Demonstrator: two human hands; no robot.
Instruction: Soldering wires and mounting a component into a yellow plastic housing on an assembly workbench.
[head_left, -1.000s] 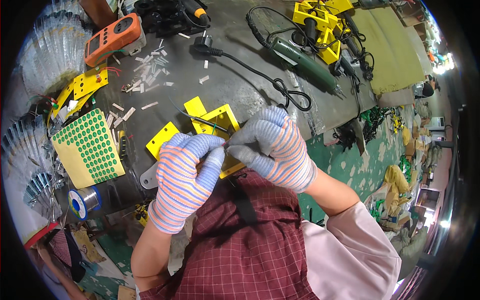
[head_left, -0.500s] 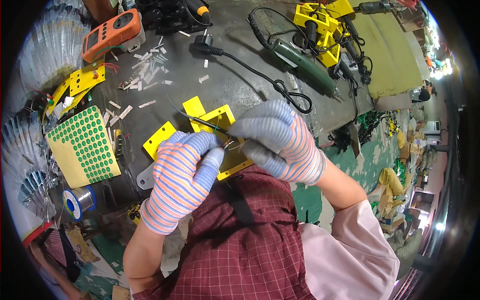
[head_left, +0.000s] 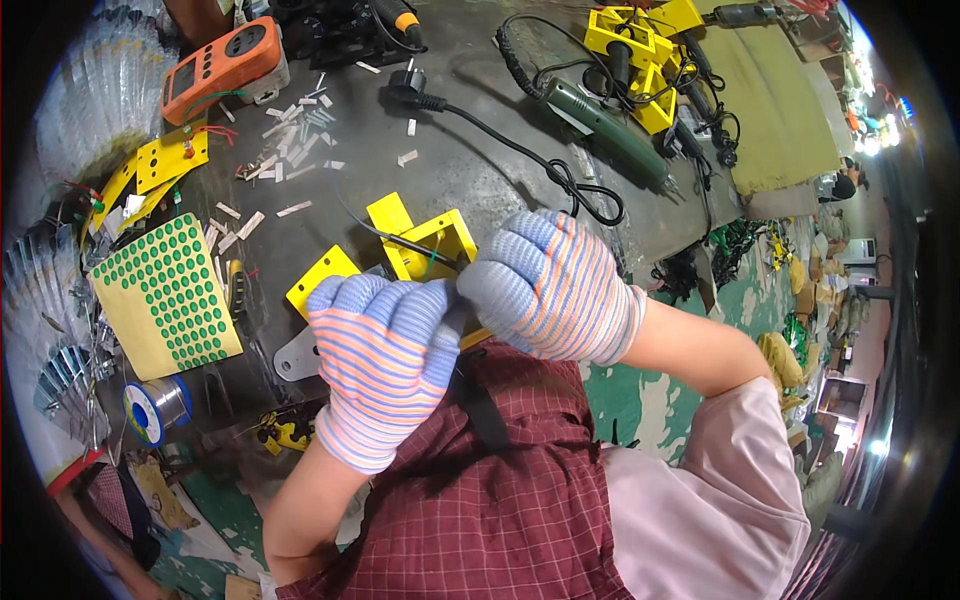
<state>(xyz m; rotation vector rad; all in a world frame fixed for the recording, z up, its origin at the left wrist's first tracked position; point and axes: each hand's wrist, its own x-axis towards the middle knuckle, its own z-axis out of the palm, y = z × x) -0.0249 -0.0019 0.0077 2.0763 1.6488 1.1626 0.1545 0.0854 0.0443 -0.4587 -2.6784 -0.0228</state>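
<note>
Both our L hand (head_left: 385, 340) & R hand (head_left: 555, 288) meet over the yellow box (head_left: 408, 264), fingers curled in tight; what's pinched, we can't tell. Black cable (head_left: 415, 247) crosses box to our fingertips; green-label sheet (head_left: 165, 300), L of box, illegible.

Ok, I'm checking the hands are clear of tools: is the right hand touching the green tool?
Apart. The head view shows dark tabletop plainly visible between the right hand and the green tool.
</note>
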